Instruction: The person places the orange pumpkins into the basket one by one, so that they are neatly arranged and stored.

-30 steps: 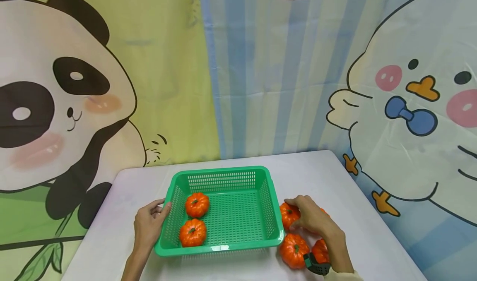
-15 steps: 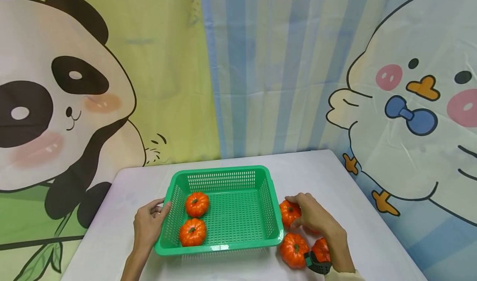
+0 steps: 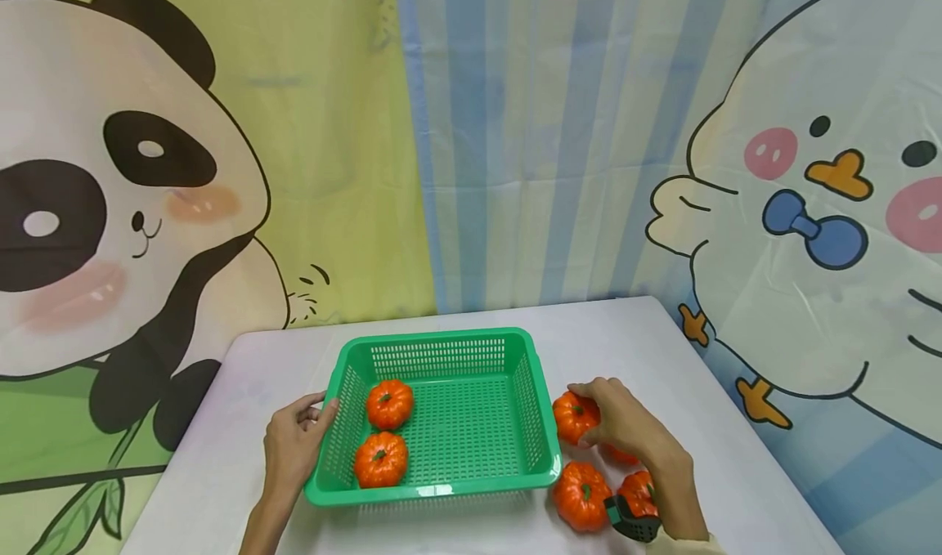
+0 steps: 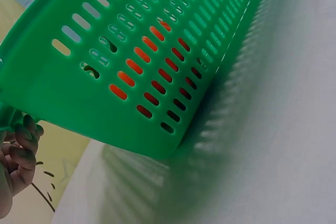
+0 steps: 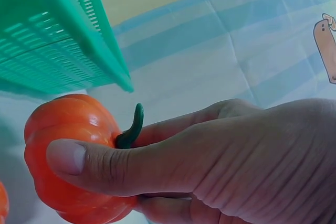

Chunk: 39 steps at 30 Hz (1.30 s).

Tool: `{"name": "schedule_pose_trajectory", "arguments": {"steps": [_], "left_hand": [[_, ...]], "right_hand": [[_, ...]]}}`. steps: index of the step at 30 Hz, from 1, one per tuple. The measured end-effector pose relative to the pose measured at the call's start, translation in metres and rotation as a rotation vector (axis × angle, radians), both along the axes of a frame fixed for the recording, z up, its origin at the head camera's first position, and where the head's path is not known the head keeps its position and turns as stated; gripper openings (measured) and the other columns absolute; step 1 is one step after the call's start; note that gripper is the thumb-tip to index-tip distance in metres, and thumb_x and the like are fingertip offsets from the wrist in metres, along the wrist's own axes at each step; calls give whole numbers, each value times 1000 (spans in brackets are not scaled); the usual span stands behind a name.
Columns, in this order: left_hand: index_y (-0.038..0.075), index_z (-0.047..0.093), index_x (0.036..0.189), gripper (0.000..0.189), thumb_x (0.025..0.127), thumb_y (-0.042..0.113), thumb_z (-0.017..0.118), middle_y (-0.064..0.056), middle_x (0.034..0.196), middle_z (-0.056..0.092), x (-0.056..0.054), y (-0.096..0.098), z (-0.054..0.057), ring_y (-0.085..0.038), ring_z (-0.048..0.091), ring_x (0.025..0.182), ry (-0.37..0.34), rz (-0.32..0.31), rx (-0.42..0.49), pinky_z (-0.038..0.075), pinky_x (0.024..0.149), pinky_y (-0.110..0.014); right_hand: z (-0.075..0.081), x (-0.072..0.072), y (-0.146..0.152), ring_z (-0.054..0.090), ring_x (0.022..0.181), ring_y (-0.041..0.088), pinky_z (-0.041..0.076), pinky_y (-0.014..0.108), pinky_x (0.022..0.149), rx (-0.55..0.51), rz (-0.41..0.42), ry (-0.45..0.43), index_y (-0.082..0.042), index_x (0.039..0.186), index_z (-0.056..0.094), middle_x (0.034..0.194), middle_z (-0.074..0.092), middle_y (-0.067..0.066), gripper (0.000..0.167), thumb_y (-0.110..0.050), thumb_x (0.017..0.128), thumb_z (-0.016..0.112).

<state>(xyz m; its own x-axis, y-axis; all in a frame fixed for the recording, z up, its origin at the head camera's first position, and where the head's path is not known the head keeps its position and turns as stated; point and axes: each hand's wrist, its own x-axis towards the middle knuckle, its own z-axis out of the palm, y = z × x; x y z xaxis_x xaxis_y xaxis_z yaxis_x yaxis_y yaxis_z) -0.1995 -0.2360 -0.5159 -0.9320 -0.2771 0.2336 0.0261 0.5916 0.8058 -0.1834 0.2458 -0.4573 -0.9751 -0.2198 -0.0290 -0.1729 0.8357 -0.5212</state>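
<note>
My right hand [image 3: 625, 420] grips a small orange pumpkin [image 3: 574, 418] just right of the green basket [image 3: 441, 490]. In the right wrist view the thumb presses across the front of this pumpkin [image 5: 73, 121], whose curved green stem points up, while the other fingers are mostly hidden behind it. My left hand [image 3: 294, 445] holds the basket's left rim; the left wrist view has its fingers [image 4: 23, 153] curled at the rim's edge. Two orange pumpkins, a rear one [image 3: 389, 405] and a front one [image 3: 380, 459], sit along the basket's left side.
Outside the basket's front right corner lies a pumpkin [image 3: 581, 496]. Another pumpkin [image 3: 639, 494] is partly behind the dark wrist strap [image 3: 631, 522], and a further pumpkin [image 3: 620, 455] is mostly hidden under my right hand. A printed curtain [image 3: 508, 171] stands behind the white table [image 3: 596, 334].
My right hand has shifted slightly right with its pumpkin, away from the basket's side. My left hand and the basket have stayed in place.
</note>
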Motion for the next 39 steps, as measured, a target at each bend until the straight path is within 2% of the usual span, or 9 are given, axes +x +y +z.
{"name": "schedule_pose_trajectory", "arguments": {"steps": [12, 19, 39], "left_hand": [[-2, 79, 127, 40, 104, 31, 78, -10, 82, 77, 0, -1, -2, -4, 59, 59, 15, 1, -22, 46, 59, -25], [-3, 79, 127, 40, 104, 30, 78, -11, 81, 77, -1, 0, -2, -4, 59, 58, 21, -3, -21, 46, 59, -25], [-3, 78, 128, 42, 104, 32, 77, -9, 80, 76, -1, 0, 0, -5, 59, 58, -7, 3, -26, 46, 58, -25]], "right_hand": [[6, 4, 1, 62, 113, 26, 56, 54, 105, 17, 9, 33, -2, 139, 74, 125, 76, 9, 77, -2, 68, 102], [13, 4, -1, 62, 112, 26, 56, 55, 105, 17, 7, 21, -2, 140, 73, 124, 76, 7, 77, -3, 69, 102], [28, 3, 0, 61, 111, 26, 57, 55, 104, 28, 3, 16, 0, 140, 73, 123, 76, 7, 77, -4, 69, 102]]}}
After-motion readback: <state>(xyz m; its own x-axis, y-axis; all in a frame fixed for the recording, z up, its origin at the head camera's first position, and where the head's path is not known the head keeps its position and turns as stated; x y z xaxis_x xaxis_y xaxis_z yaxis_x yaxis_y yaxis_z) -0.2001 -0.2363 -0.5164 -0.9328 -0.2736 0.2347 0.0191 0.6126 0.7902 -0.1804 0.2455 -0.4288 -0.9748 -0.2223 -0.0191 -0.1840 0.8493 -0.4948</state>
